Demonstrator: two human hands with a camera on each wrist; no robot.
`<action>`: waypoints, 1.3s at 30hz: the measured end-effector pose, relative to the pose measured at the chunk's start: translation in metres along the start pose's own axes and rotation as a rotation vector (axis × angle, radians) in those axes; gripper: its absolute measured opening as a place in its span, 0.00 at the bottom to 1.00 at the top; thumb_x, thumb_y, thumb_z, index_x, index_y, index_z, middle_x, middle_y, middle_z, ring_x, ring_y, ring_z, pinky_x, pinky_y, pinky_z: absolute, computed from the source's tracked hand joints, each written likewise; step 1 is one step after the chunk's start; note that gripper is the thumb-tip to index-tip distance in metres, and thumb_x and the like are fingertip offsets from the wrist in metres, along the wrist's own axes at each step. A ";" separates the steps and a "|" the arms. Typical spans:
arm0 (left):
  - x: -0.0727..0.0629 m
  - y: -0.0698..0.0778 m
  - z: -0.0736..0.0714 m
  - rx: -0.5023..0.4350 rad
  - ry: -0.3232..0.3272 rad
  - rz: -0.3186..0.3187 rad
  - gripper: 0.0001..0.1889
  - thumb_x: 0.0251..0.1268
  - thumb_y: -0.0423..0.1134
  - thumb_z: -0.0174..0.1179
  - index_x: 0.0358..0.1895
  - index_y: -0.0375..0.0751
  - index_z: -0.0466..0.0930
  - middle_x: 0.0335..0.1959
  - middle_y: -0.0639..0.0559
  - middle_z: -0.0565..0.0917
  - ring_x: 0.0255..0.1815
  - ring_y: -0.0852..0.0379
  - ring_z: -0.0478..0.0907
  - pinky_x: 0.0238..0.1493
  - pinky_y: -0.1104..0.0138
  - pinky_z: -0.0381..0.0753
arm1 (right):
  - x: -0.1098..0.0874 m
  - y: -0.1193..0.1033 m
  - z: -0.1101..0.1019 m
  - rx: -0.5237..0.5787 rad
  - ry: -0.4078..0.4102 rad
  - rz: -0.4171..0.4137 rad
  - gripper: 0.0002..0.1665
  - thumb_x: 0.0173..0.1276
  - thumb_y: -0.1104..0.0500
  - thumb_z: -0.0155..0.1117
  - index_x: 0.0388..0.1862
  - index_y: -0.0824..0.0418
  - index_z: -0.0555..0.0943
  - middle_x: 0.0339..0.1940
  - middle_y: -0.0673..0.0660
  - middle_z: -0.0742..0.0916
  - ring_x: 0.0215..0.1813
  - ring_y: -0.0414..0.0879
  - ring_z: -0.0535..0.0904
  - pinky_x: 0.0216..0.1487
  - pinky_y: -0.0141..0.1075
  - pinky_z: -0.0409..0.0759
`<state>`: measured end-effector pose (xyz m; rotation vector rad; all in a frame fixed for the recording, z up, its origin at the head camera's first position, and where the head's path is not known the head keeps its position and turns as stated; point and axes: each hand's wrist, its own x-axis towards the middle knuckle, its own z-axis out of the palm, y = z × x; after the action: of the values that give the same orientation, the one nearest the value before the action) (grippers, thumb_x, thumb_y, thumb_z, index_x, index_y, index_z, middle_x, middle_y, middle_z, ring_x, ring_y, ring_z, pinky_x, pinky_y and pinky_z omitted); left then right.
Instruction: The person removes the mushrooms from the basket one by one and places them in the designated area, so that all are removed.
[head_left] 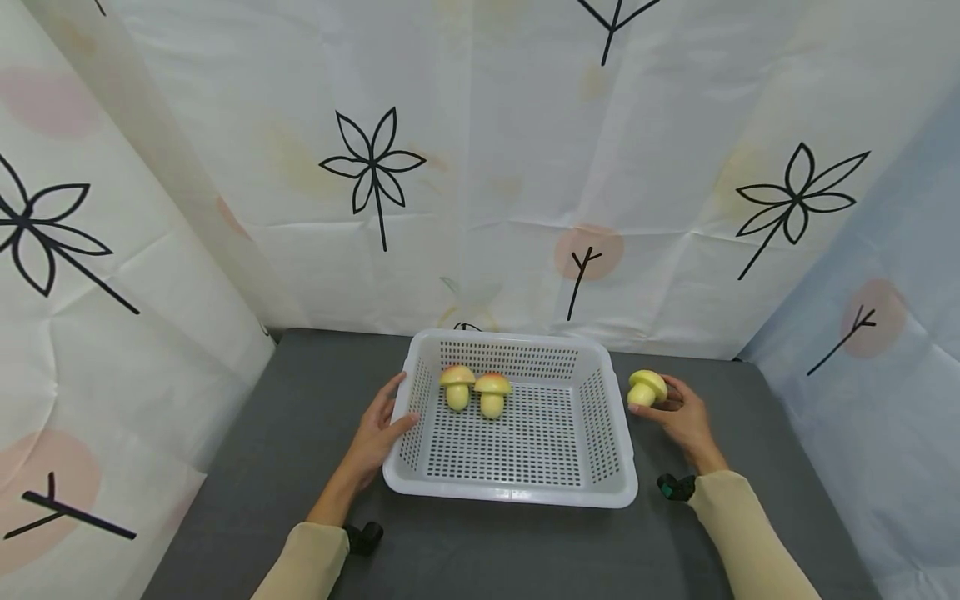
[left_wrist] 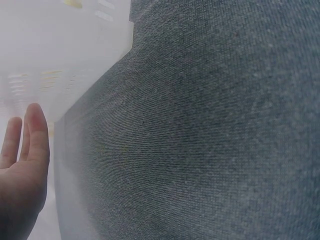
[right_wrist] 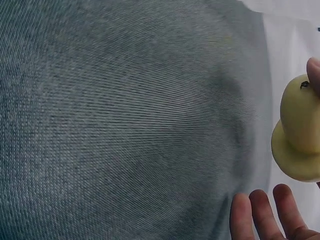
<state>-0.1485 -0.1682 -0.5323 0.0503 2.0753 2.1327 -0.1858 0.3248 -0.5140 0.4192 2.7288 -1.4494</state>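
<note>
A yellow-green toy mushroom (head_left: pixel 647 388) is held between the thumb and fingers of my right hand (head_left: pixel 684 419), off the basket's right side. In the right wrist view the pale mushroom (right_wrist: pixel 300 125) shows its stem, with a small dark mark, and several fingers stand apart from it. My left hand (head_left: pixel 372 435) holds the left rim of a white plastic basket (head_left: pixel 517 498), thumb over the rim and fingers along the outside. Inside the basket, toward the left, two mushrooms with reddish-yellow caps stand side by side, the left mushroom (head_left: pixel 457 387) and the right mushroom (head_left: pixel 492 395).
The basket stands on a dark grey cloth-covered table (head_left: pixel 480 550). White patterned curtains (head_left: pixel 480 167) rise behind the table and along both sides. A dark wrist strap (head_left: pixel 677 487) sits by the right sleeve, another strap (head_left: pixel 363 538) by the left.
</note>
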 end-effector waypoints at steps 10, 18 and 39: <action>0.001 -0.001 0.001 0.015 0.004 0.004 0.40 0.73 0.35 0.63 0.81 0.59 0.52 0.67 0.33 0.72 0.62 0.31 0.76 0.52 0.44 0.81 | 0.008 0.006 0.012 -0.087 -0.018 0.000 0.53 0.60 0.56 0.79 0.78 0.66 0.61 0.66 0.75 0.74 0.65 0.69 0.72 0.60 0.59 0.73; 0.000 0.000 0.000 0.019 0.005 0.002 0.40 0.73 0.36 0.63 0.81 0.59 0.52 0.66 0.34 0.73 0.62 0.31 0.76 0.51 0.44 0.81 | 0.007 0.006 0.013 -0.114 -0.023 -0.020 0.53 0.60 0.57 0.78 0.78 0.67 0.59 0.67 0.77 0.71 0.67 0.71 0.69 0.63 0.62 0.70; 0.000 -0.001 0.000 0.014 0.012 -0.002 0.40 0.72 0.35 0.63 0.81 0.59 0.52 0.66 0.34 0.73 0.62 0.30 0.76 0.51 0.44 0.81 | 0.011 0.007 0.018 -0.213 0.040 -0.068 0.51 0.58 0.61 0.78 0.76 0.68 0.62 0.62 0.78 0.71 0.62 0.72 0.71 0.62 0.63 0.68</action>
<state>-0.1486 -0.1677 -0.5329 0.0379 2.0965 2.1221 -0.1965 0.3161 -0.5318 0.3536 2.9148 -1.1574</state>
